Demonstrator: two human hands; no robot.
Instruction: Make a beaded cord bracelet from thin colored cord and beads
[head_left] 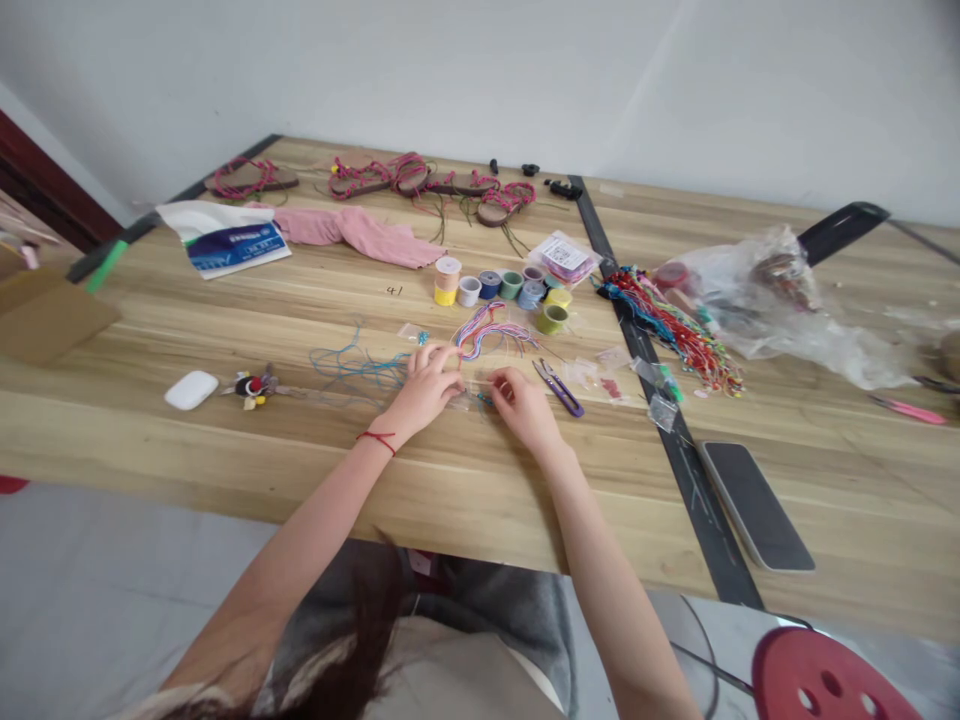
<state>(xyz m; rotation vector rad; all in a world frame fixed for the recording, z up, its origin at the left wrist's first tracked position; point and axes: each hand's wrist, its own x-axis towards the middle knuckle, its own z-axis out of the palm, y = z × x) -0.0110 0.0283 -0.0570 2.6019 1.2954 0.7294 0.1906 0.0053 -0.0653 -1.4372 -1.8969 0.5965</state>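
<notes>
My left hand, a red string on its wrist, rests low over the table with bent fingers, thumb and forefinger apart. Beside its thumb lies a small clear plastic bag. My right hand is curled, thumb against fingers; whatever it pinches is too small to make out. Tiny blue beads lie between the hands. Blue cords spread out to the left of my left hand. Just beyond my fingers is a bundle of multicoloured threads. Purple thread snips lie right of my right hand.
Thread spools stand behind the threads. Pink-corded sandals, a pink cloth and a tissue pack are farther back. Rightward lie colourful braided cords, plastic bags and a phone. A white case is left.
</notes>
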